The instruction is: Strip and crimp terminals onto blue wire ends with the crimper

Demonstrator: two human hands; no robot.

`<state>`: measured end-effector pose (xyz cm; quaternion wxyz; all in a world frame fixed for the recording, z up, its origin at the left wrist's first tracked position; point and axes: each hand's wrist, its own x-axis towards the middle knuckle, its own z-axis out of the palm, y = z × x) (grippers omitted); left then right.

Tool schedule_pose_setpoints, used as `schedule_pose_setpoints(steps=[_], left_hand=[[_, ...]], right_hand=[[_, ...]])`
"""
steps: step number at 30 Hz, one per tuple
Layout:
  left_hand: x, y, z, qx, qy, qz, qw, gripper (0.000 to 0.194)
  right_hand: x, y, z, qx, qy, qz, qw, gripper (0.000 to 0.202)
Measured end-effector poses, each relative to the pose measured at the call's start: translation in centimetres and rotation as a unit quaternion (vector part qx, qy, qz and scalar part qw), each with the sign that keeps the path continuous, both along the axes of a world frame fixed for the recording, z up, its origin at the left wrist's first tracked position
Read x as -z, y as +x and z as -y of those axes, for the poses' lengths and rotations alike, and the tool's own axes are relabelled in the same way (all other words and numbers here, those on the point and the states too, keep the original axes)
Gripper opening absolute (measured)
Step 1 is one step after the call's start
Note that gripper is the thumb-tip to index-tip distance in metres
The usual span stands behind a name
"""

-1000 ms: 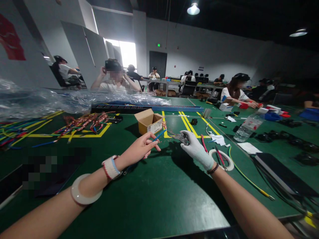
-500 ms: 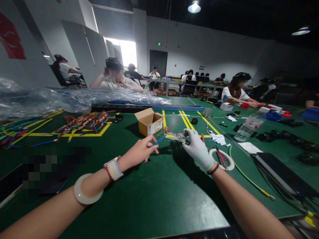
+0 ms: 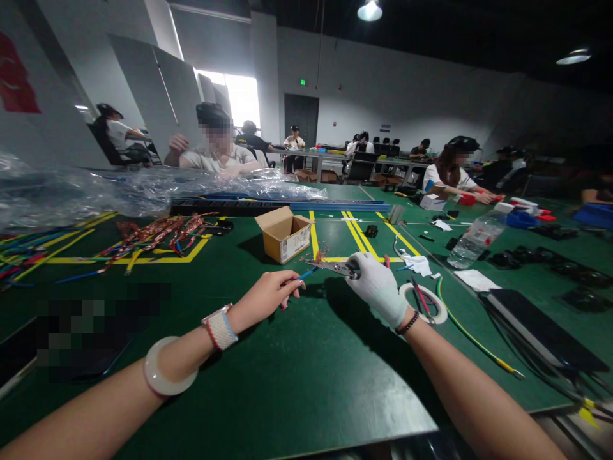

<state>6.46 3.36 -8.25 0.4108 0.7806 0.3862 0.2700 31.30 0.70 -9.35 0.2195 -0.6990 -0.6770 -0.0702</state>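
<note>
My bare left hand (image 3: 272, 294) is closed in a pinch on a short blue wire (image 3: 308, 273) that points up to the right. My right hand (image 3: 376, 282), in a white glove, is wrapped round the handles of a metal wire stripper (image 3: 336, 267). The tool's jaws lie at the upper end of the blue wire; whether they grip it is too small to tell. Copper scraps (image 3: 320, 255) are scattered just beyond the jaws. Behind my left hand stands an open cardboard box (image 3: 285, 239).
Stripped copper wires (image 3: 160, 235) and coloured wires lie at the left, plastic film (image 3: 119, 191) behind them. Rightward are a tape roll (image 3: 443, 309), a yellow-green wire (image 3: 467, 338), a bottle (image 3: 476, 239) and a black device (image 3: 546, 326). People sit across the table.
The stripper has levelled out and its jaws have come to the end of the blue wire. My left hand has turned slightly. A person opposite has moved a hand away from the head.
</note>
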Motion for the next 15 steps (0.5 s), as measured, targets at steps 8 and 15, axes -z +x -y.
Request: schedule_pose_setpoints(steps=[8, 15], left_hand=[[0.3, 0.0, 0.5, -0.015, 0.083, 0.014, 0.996, 0.028], [0.8, 0.0, 0.6, -0.009, 0.113, 0.033, 0.993, 0.031]], right_hand=[[-1.0, -0.5, 0.4, -0.1, -0.125, -0.081, 0.984, 0.029], [-1.4, -0.7, 1.5, -0.176, -0.325, -0.324, 0.871, 0.037]])
